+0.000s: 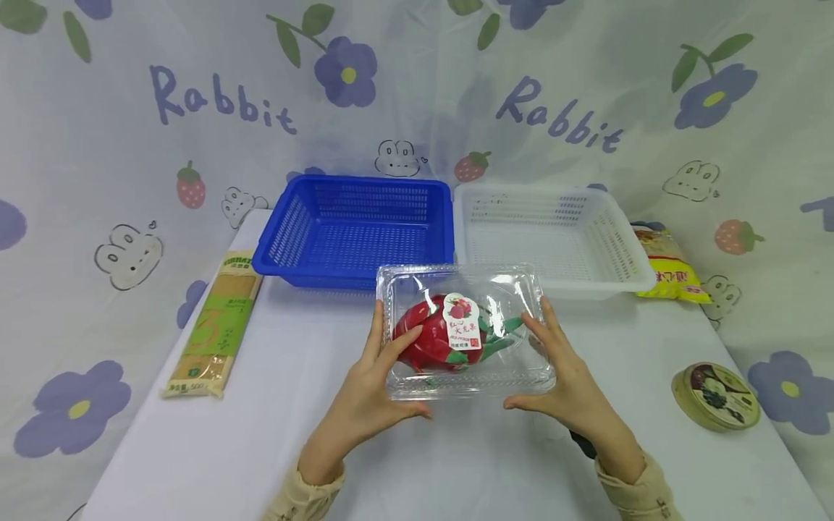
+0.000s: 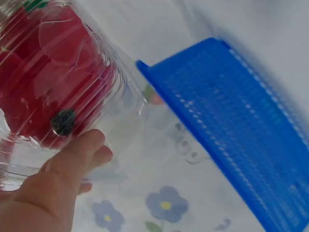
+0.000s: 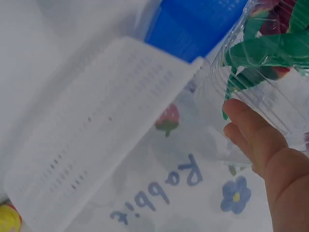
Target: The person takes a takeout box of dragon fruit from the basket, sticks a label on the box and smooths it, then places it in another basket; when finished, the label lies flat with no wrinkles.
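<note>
Box: we see the clear plastic clamshell [image 1: 465, 329] at the centre of the head view, just in front of the two baskets, with a red dragon fruit [image 1: 435, 340] inside.
Left hand: our left hand [image 1: 371, 391] curls round the box's left side, thumb underneath.
Right hand: our right hand [image 1: 565, 380] clasps the right side the same way.
Risk: we judge the thin, ribbed, glossy shell could flex or slip if squeezed unevenly, tipping the heavy rounded fruit.
Materials: blue basket [image 1: 355, 228] and white basket [image 1: 554, 235] are rigid perforated plastic; the table [image 1: 195, 449] wears smooth cloth.
</note>
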The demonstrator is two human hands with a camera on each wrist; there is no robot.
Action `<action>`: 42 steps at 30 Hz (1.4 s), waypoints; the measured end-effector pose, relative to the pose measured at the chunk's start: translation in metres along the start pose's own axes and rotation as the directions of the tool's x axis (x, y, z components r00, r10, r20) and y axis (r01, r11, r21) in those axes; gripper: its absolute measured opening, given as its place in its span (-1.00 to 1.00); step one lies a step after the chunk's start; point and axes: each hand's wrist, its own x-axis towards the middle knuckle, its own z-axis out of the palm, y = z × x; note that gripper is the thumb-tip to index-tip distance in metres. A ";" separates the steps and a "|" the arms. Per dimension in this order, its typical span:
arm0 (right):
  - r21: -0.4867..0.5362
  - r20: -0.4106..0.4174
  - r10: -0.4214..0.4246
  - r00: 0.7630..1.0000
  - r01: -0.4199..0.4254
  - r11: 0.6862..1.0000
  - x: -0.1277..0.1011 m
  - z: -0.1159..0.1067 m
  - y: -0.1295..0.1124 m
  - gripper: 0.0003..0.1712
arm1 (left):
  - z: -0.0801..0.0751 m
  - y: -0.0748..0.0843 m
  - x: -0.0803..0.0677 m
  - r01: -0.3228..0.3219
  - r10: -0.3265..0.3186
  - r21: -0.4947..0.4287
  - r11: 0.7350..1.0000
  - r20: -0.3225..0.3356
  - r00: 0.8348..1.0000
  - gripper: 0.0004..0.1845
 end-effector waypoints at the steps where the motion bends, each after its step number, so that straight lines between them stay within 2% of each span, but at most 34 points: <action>1: -0.003 -0.007 -0.013 1.000 0.013 1.000 0.001 -0.005 0.001 0.36 | 0.000 0.001 0.005 -0.014 0.014 0.003 1.000 0.013 1.000 0.24; 3: -0.023 -0.027 -0.034 0.999 0.033 0.999 0.003 -0.014 0.003 0.27 | 0.001 0.004 0.016 -0.024 0.024 -0.003 1.000 0.033 0.999 0.22; 7: -0.055 -0.066 -0.037 0.997 0.033 0.998 0.009 -0.033 0.007 0.25 | 0.005 0.009 0.041 -0.038 0.039 -0.026 0.999 0.047 0.998 0.17; 11: -0.094 -0.081 0.068 0.994 -0.075 0.993 0.019 -0.057 0.012 0.24 | 0.006 0.017 0.073 -0.014 0.018 -0.048 0.999 0.076 0.997 0.13; 14: -0.072 -0.078 0.168 0.983 -0.173 0.982 0.028 -0.072 0.018 0.26 | 0.006 0.022 0.099 0.022 -0.016 -0.050 0.999 0.118 0.993 0.11; 17: -0.003 -0.066 0.244 0.968 -0.245 0.970 0.037 -0.084 0.026 0.28 | 0.009 0.024 0.124 0.059 -0.051 -0.040 0.997 0.159 0.986 0.09; 23: 0.061 -0.067 0.370 0.927 -0.366 0.929 0.056 -0.105 0.045 0.11 | 0.020 0.024 0.166 0.140 -0.125 -0.056 0.989 0.209 0.970 0.02; 28: 0.077 -0.041 0.455 0.889 -0.451 0.889 0.070 -0.121 0.058 0.07 | 0.032 0.020 0.197 0.225 -0.191 -0.102 0.969 0.267 0.945 0.01; 32: 0.019 -0.033 0.536 0.844 -0.536 0.844 0.080 -0.133 0.064 0.04 | 0.038 0.018 0.220 0.268 -0.224 -0.113 0.957 0.301 0.927 -0.03; 35: -0.033 -0.053 0.570 0.820 -0.572 0.819 0.083 -0.138 0.069 0.00 | 0.043 0.019 0.232 0.285 -0.239 -0.105 0.953 0.324 0.916 -0.05; 38: 0.005 -0.097 0.574 0.813 -0.576 0.817 0.081 -0.138 0.077 -0.07 | 0.052 0.020 0.242 0.279 -0.236 -0.098 0.955 0.314 0.920 -0.09; 42: 0.115 -0.179 0.577 0.797 -0.566 0.817 0.075 -0.130 0.093 -0.19 | 0.066 0.021 0.254 0.246 -0.225 -0.059 0.967 0.241 0.944 -0.30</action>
